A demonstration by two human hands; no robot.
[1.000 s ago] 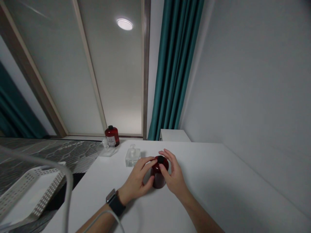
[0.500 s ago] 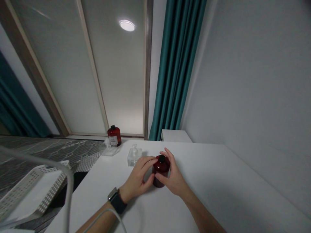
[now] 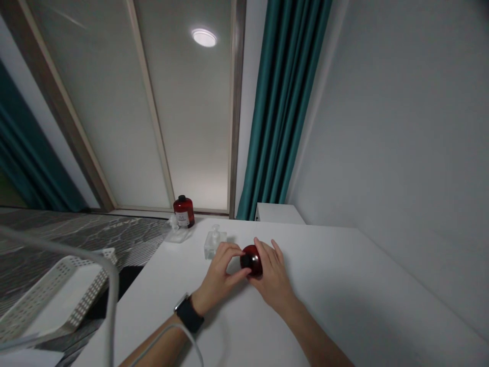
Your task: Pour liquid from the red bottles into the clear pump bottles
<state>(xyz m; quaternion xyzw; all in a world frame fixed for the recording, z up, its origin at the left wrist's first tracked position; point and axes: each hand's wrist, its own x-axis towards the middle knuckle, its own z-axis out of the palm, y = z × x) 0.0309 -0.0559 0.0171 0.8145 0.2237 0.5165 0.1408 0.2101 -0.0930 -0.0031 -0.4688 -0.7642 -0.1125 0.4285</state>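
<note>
A dark red, glossy bottle point(image 3: 256, 256) with a black cap point(image 3: 246, 261) is tilted over the white table, its cap facing left and towards me. My right hand point(image 3: 273, 278) is wrapped round the bottle's body from the right. At the cap, my left hand point(image 3: 221, 275) has its fingertips above and its thumb below, closed about it. Just beyond my left hand stands a clear, square glass bottle point(image 3: 214, 244) with a rounded top. My hands hide part of the red bottle's body.
Another red bottle point(image 3: 184, 211), with a white label and black cap, stands at the table's point(image 3: 321, 285) far left corner beside something clear and crumpled point(image 3: 178, 232). A white perforated basket point(image 3: 76, 321) is at left. A pale cable point(image 3: 112, 306) hangs in the left foreground.
The red bottle has gone from upright to tilted, its cap swinging left and towards me. My right hand has wrapped further over its body, and my left fingers have come to the cap.
</note>
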